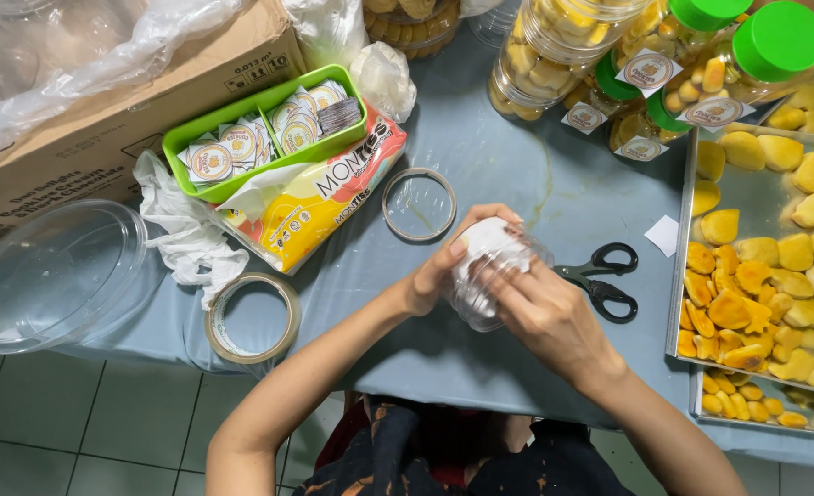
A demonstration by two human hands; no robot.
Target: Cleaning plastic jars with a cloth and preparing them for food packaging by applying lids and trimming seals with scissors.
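Your two hands meet in front of you, both closed on one jar.

Your left hand (439, 271) comes in from the lower left, forearm bare and angled up to the right, wrist bent so the fingers (480, 220) curl over the top of the jar (489, 276) and the thumb presses its near side. Your right hand (549, 312) comes in from the lower right, back of the hand facing up, fingers spread along the jar's side. The two hands lie just beside each other, fingertips nearly touching.
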